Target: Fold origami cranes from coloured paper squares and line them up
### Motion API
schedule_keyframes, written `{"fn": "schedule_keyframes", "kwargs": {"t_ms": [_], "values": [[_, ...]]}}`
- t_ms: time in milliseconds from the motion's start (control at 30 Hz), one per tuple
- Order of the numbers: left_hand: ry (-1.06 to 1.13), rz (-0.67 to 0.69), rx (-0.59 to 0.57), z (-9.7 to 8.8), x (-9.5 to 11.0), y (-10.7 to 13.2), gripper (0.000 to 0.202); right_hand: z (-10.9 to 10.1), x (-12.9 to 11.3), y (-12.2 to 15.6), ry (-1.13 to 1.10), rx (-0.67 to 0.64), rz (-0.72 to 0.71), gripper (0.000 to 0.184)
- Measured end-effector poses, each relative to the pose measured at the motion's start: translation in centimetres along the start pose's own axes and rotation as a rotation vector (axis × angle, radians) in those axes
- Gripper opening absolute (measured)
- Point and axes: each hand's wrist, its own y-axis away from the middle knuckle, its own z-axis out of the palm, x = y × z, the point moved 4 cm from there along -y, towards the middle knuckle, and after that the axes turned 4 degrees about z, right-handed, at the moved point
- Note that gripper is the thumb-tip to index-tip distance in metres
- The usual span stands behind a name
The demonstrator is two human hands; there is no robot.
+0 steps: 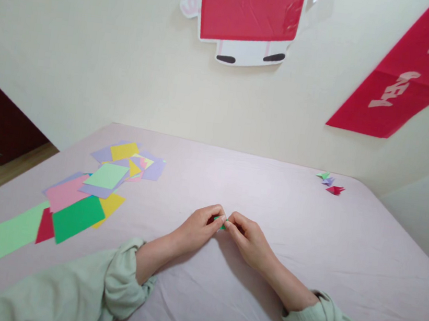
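Cloth: pale lilac-pink woven cover (197, 169), matte, loosely creased toward the wearer, straight along its far edge, right far corner rounded. Sleeves (63, 288) of soft grey-green fabric, rolled into thick folds below the elbows.

Paper stock at left: overlapping loose sheets, flat, smooth, crisp-edged, mostly rectangular. Light green sheet (19, 229) nearest the left edge; crimson sheet (46, 228) partly covered beside it; deep green sheet (78, 220) on top, just below a pink sheet (70, 193). Mint sheet (107, 175) and yellow sheet (124, 152) farther back, lavender ones under and around them.

Far right: three small folded-paper figures (336, 190) in a slanting row — green, lavender, red — angular, with pointed tips.

Piece in hand: green folded paper (223, 227), tiny, only slivers showing; its folded form is hidden. Located at centre, between the left hand (201, 224) and the right hand (248, 233), fingertips nearly meeting. Fingers (233, 231) of both hands curled, thumbs pressed inward, pinching the paper.

Wall (132, 65) behind: plain, off-white. On it a glossy red-and-white cutout (252, 10) with black feet, and a red banner (367, 107) with pale markings, creased across.
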Motion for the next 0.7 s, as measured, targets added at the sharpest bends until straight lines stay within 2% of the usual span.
{"fn": "schedule_keyframes", "kwargs": {"t_ms": [67,200,300,500,700], "values": [[-0.029,-0.002,-0.014,0.0,-0.1,0.0,0.024,0.1,0.0,0.0,-0.021,-0.004,0.003,0.027],[-0.038,-0.024,0.053,-0.1,-0.3,-0.1,0.031,0.1,0.2,0.0,-0.090,0.018,0.030,0.018],[-0.055,-0.026,0.057,0.0,-0.1,-0.1,0.033,-0.3,0.2,-0.1,-0.088,0.077,0.022,0.013],[-0.208,0.099,0.012,0.2,0.4,0.2,0.021,-1.0,-0.3,-0.2,-0.003,0.175,-0.030,0.007],[-0.200,0.118,0.011,0.3,0.5,0.1,0.026,-1.1,-1.0,-0.3,0.032,0.152,-0.061,0.009]]}}
